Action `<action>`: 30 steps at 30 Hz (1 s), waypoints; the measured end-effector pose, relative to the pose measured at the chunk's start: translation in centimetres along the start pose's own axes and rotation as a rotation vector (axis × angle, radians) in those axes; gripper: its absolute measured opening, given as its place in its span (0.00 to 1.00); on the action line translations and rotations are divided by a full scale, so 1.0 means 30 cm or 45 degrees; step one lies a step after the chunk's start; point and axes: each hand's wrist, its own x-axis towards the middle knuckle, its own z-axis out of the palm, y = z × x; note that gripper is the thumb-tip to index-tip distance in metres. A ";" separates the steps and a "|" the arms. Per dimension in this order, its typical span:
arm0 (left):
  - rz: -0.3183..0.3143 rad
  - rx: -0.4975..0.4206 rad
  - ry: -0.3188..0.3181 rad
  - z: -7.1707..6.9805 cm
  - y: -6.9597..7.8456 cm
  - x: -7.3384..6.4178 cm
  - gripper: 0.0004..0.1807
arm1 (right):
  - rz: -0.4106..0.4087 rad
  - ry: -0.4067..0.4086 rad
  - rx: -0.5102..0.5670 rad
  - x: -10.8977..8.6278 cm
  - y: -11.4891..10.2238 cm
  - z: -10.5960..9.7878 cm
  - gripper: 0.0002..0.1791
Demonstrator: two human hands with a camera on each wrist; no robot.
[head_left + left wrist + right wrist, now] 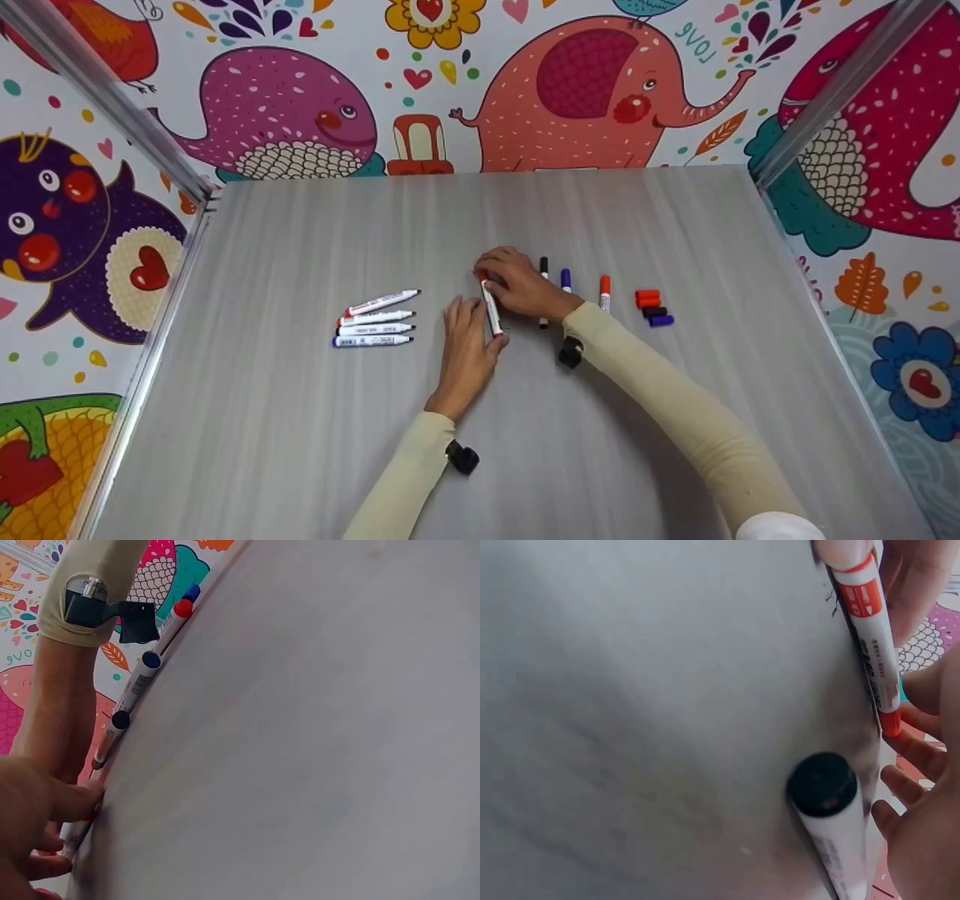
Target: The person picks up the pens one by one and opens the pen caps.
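Observation:
A white marker with a red cap lies between the two hands, and its cap end points away from the person. My right hand pinches it at the red cap. At the near end my left hand holds the barrel, thumb on the tip of that end and fingers alongside. In the right wrist view the marker's printed barrel shows, with the left thumb over one end. The left wrist view shows the marker mostly hidden behind the left hand.
Several uncapped markers lie side by side on the left. Right of the hands are capped markers: black, blue and red; the right arm partly covers them. Loose red, black and blue caps sit farther right on the table.

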 end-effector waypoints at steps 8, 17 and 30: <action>-0.040 -0.105 -0.088 -0.042 0.003 -0.006 0.36 | -0.047 0.014 0.062 -0.033 -0.009 -0.044 0.17; -0.010 -0.332 -0.218 -0.060 -0.070 -0.019 0.39 | -0.064 -0.023 0.116 -0.097 -0.028 -0.101 0.19; -0.123 -0.665 -0.514 -0.193 0.013 -0.014 0.33 | 0.043 0.059 0.245 -0.215 -0.044 -0.169 0.23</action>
